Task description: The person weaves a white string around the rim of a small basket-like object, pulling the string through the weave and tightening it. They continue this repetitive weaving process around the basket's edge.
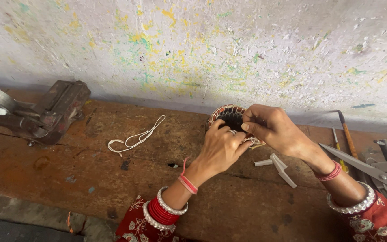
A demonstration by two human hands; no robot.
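Both hands on a round wound motor stator (229, 117) standing at the back edge of the wooden desk (113, 179), against the paint-flecked wall (202, 45). Left hand (220, 148) grip closed around its front rim; right hand (269, 127) grip pinched together on a white strip at the rim. White insulation strips (279, 166) just right of the hands, looped white cord (135, 136) left, bench vise (45, 114) far left, scissors (372, 170) right.
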